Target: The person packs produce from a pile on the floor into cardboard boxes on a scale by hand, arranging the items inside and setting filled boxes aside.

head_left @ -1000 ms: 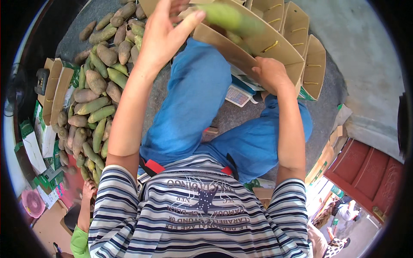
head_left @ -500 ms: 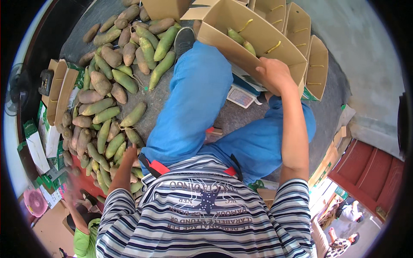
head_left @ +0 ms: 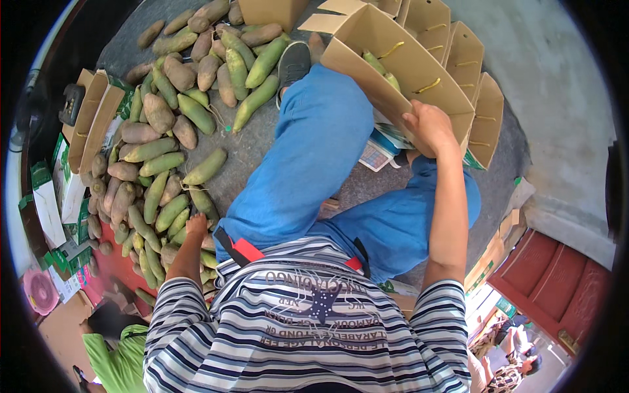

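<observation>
My right hand (head_left: 430, 126) grips the near wall of an open brown cardboard box (head_left: 367, 92), with its fingers folded over the rim. Inside the box lie a few green radishes (head_left: 382, 69), and yellow cord handles hang on its wall. The box stands over a scale (head_left: 377, 152) whose keypad end shows. My left hand (head_left: 196, 226) reaches down to the near side of the radish pile, by the lower end of a dark green radish (head_left: 204, 204). Its fingers are small and partly hidden there. Next to it lies another green radish (head_left: 205, 166).
A large pile of green and muddy radishes (head_left: 141, 152) spreads over the dark floor at the left. More open boxes (head_left: 432, 36) stand behind mine. Flattened cartons (head_left: 92, 128) lean at far left, near a pink fan (head_left: 40, 291). A person in green (head_left: 118, 357) is at lower left.
My view has shifted slightly. My right hand stays on the box's rim, and the box leans a little nearer over the scale. My left hand is still by the radishes; the co-worker's arm has moved.
</observation>
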`<action>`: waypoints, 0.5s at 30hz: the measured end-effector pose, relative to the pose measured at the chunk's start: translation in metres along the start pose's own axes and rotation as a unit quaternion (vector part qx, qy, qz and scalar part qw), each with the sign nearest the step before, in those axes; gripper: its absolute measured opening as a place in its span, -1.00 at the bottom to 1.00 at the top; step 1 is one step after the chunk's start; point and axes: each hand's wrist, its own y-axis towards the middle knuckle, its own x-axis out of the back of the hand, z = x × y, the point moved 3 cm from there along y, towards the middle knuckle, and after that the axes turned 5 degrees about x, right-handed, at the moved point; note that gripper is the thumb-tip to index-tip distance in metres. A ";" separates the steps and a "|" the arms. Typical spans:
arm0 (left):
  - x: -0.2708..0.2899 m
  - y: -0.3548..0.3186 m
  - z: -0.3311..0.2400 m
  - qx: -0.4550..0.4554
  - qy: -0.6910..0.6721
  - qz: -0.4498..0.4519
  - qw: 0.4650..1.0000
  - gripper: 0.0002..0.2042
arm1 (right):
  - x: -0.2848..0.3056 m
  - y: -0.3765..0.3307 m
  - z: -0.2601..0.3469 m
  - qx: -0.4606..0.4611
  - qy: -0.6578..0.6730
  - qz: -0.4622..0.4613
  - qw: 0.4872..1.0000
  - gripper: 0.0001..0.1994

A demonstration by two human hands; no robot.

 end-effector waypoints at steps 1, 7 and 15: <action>0.002 -0.001 -0.001 -0.002 0.002 -0.001 1.000 -0.75 | 0.000 0.000 -0.001 -0.003 0.001 0.000 1.000 -0.79; 0.023 -0.008 -0.002 -0.004 -0.044 0.004 0.999 -0.72 | -0.004 0.002 -0.005 0.017 0.007 -0.012 1.000 -0.79; 0.118 0.006 -0.018 -0.064 -0.196 -0.139 0.969 -0.62 | -0.008 0.001 -0.008 0.007 0.013 0.008 1.000 -0.77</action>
